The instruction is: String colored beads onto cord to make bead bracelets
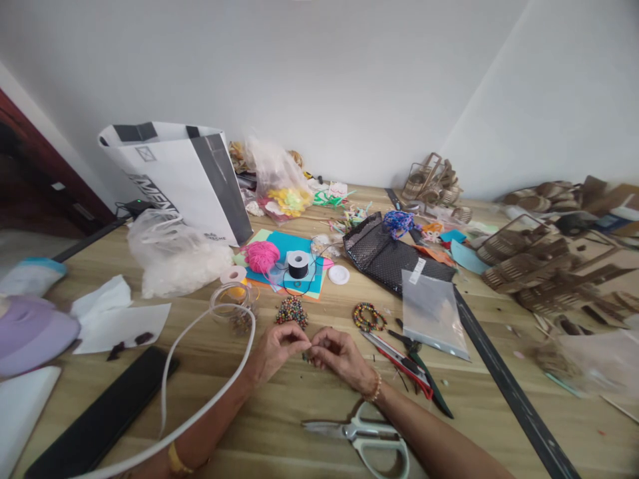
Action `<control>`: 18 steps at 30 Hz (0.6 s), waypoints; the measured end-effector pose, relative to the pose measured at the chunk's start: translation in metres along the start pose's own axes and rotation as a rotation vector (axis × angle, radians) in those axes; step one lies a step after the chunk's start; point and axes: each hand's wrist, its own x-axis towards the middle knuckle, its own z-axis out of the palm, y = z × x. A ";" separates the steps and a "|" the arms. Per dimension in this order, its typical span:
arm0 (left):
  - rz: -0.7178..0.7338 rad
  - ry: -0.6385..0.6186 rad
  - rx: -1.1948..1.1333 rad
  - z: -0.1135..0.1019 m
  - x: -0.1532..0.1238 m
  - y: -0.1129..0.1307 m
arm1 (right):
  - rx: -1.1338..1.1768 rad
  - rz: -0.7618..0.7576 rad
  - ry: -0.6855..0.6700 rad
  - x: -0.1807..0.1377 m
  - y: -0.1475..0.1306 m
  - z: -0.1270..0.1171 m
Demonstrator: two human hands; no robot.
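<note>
My left hand (280, 351) and my right hand (342, 359) meet at the fingertips over the table, both closed in a pinch. Small dark and greenish beads (305, 358) show just under the fingertips; how they are held is hidden. Right behind my left hand lies a heap of multicoloured beads (291, 311). Beaded bracelets (368, 317) rest beyond my right hand. Farther back, a spool of black cord (298, 265) stands on coloured sheets (279, 242), a loose end curling towards the bead heap. White-handled scissors (367, 431) lie in front of my right forearm.
A red utility knife (399, 364) and green-handled pliers (424, 372) lie right of my hand, beside a clear zip bag (433, 311). A white cable (210, 414) arches over my left forearm. Pink yarn (262, 256), a paper bag (174, 179) and woven baskets (529, 266) stand farther out.
</note>
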 end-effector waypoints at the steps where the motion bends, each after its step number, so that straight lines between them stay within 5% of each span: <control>1: -0.004 0.018 0.010 0.000 0.000 0.000 | -0.034 -0.002 0.020 0.000 0.000 0.000; 8: -0.067 0.302 0.113 -0.003 0.003 0.000 | -0.210 -0.063 0.140 0.001 -0.002 -0.003; 18: 0.226 0.240 0.696 -0.006 0.001 -0.009 | -0.343 -0.177 0.162 0.002 0.000 -0.003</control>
